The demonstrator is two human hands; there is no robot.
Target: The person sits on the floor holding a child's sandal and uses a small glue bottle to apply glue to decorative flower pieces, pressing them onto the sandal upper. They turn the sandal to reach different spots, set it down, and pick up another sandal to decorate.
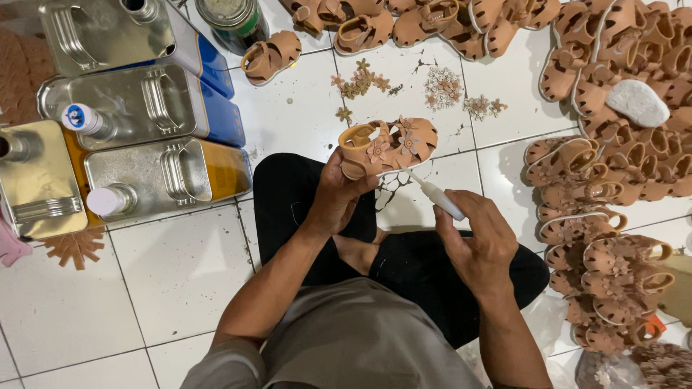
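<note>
My left hand holds a small tan child's sandal with flower decorations on its upper, lifted above my crossed legs. My right hand grips a white glue applicator whose thin nozzle tip points up to the sandal's underside edge near the flowers. I sit cross-legged on the white tiled floor in black trousers.
Several metal rectangular cans stand at the left, and a round tin at the top. Loose flower pieces lie on the tiles ahead. Piles of tan sandals fill the right side and top. A white stone-like lump rests on the right pile.
</note>
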